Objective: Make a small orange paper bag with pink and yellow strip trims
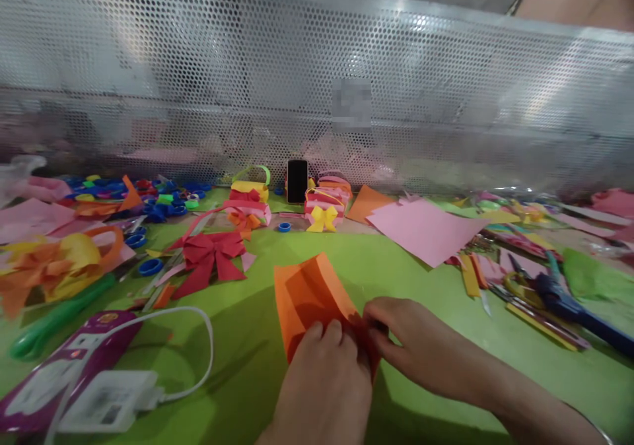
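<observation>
Orange paper [300, 293], one piece bent into an open trough, lies on the counter [247, 306], under and between the two hands. The left hand [327, 372] rests across its near part, fingers bent and close together; its thumb is hidden, so I cannot tell whether it grips. The right hand [416, 339] has thumb and fingers curled nearly closed, seemingly pinching the right edge. For a neat crease, the left should press steadily without crushing the raised side, while the right works along the edge in short, even pinches. Beyond the hands: one phone [297, 182], at least four paper bags [250, 187]. Left of them: one red bow [212, 253], one charger [113, 399], at least three blue rings [150, 273]. Right of them: one dark-blue tool [574, 306].
</observation>
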Demonstrator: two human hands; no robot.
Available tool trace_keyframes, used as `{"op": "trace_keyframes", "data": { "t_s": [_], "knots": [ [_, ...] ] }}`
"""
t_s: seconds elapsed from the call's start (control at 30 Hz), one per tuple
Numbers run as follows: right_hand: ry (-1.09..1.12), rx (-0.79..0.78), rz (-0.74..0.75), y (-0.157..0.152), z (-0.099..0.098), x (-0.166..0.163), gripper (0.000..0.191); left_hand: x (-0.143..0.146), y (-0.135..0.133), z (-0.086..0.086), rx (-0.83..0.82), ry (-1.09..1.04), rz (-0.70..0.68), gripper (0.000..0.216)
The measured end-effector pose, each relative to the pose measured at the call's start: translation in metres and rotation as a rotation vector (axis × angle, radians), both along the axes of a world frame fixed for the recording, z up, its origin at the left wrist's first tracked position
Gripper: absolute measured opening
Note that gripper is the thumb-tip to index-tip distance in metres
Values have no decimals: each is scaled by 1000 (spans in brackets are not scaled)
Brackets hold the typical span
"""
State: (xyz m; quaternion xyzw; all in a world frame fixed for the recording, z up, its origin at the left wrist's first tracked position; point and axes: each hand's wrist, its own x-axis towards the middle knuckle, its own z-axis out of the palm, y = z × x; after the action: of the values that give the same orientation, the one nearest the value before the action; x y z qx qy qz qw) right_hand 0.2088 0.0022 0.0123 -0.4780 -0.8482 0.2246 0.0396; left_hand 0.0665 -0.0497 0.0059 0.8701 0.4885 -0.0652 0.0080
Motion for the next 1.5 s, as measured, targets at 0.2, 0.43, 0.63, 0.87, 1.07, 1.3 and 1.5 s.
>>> {"op": "trace_keyframes", "data": {
  "t_s": [0.2, 0.43, 0.63, 0.87, 1.07, 1.3, 1.5],
  "knots": [
    [253, 180, -104, 8, -2, -7, 15, -6, 5, 14, 113, -55, 154, 22],
    [233, 218, -125, 21, -26, -13, 17, -7, 14, 10, 15, 6, 245, 28],
    [238, 164, -98, 19, -28, -11, 16, 3, 0, 14, -47, -25, 291, 27],
    [309, 94, -25, 21, -25, -7, 19, 13, -1, 10, 34, -26, 314, 38],
    [409, 8, -21, 22, -25, -7, 23, 6, -3, -11, 152, -1, 280, 38],
    [471, 14, -34, 14, -20, -12, 27, 3, -7, -16, 181, -226, 441, 25],
    [500, 34, 0, 3, -17, -17, 24, -7, 1, -4, 148, -531, 672, 10]
  ]
}}
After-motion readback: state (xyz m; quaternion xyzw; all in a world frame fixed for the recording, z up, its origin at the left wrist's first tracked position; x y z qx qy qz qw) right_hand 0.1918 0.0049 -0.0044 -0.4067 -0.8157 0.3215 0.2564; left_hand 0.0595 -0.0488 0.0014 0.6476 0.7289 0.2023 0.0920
